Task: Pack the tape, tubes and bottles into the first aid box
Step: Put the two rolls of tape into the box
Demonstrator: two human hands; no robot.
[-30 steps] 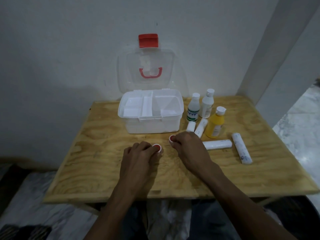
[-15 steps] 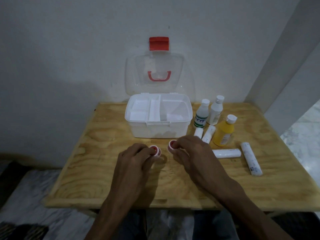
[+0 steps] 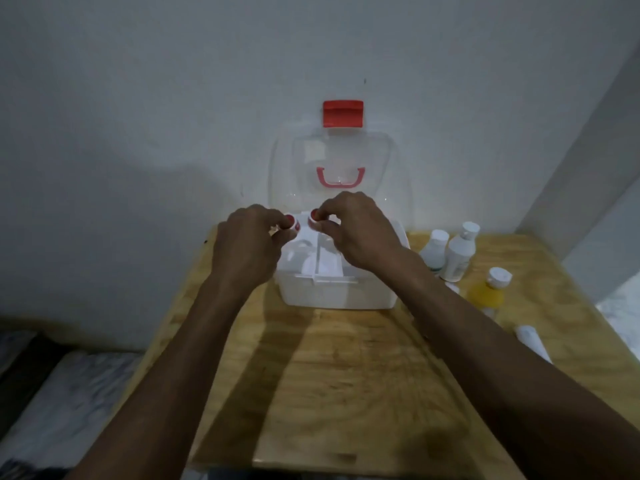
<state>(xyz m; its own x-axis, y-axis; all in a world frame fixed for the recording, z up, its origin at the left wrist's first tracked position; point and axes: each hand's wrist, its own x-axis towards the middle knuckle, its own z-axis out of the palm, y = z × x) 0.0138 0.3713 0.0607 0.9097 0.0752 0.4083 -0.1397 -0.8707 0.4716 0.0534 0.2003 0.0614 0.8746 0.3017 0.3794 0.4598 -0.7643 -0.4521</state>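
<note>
The white first aid box (image 3: 336, 294) stands open on the wooden table (image 3: 346, 368), its clear lid (image 3: 341, 168) with a red latch leaning on the wall. My left hand (image 3: 246, 251) pinches a small tape roll with a red core (image 3: 291, 221) above the box's back left. My right hand (image 3: 356, 230) pinches a second red-cored tape roll (image 3: 313, 215) beside it. Right of the box stand two white bottles (image 3: 459, 252) and a yellow bottle (image 3: 488, 292). A white tube (image 3: 531, 341) lies near the right edge.
The wall runs right behind the box. A white pillar (image 3: 588, 168) rises at the back right. A dark floor and a pale mat (image 3: 69, 403) lie to the left below the table edge.
Both hands lifted the two tape rolls off the table in front of the box and carried them up over the open box. The camera tilted and moved closer.
</note>
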